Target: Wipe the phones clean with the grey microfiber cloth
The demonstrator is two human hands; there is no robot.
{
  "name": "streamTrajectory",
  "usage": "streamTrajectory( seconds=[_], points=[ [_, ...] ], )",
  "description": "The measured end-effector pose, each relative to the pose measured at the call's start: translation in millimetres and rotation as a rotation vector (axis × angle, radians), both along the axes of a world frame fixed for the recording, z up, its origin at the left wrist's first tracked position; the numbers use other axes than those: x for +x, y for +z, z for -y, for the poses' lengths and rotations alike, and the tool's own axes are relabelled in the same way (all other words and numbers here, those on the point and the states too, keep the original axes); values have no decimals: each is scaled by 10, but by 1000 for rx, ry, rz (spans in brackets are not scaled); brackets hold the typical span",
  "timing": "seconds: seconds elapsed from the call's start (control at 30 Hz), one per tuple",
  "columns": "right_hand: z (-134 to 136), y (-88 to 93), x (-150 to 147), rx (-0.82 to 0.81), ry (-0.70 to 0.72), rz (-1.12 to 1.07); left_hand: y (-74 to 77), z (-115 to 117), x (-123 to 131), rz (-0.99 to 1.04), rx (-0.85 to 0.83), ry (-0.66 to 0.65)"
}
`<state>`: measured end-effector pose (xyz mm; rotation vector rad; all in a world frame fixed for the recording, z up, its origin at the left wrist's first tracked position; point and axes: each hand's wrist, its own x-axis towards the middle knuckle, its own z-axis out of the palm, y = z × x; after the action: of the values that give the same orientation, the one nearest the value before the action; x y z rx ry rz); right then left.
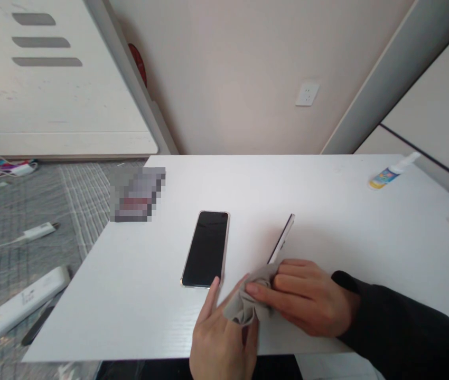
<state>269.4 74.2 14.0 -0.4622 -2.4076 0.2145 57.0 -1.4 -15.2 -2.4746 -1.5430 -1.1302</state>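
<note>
A thin white-edged phone (280,241) is tilted up on its side, seen almost edge-on, its lower end hidden by a grey cloth (253,298). My right hand (307,298) pinches the cloth against that end. From below, my left hand (224,338) grips the phone, most of its fingers hidden behind the cloth. One left finger stretches out to the lower right corner of a second phone (206,248); whether it touches is hard to tell. That phone lies flat, its dark screen up, in a clear case.
The white table (145,306) carries a small spray bottle (386,177) at the far right and a pixelated flat item (139,195) at the far left. Left of it, on grey fabric, are a white power strip (26,303) and cables. A wall socket (307,94) sits behind.
</note>
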Motion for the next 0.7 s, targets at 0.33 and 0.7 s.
streamTrajectory(
  seconds=[0.33, 0.7],
  points=[
    [-95, -3, 184, 0, -98, 3, 25, 0, 14, 43, -13, -15],
    [53, 18, 71, -23, -67, 17, 45, -8, 31, 60, 32, -21]
  ],
)
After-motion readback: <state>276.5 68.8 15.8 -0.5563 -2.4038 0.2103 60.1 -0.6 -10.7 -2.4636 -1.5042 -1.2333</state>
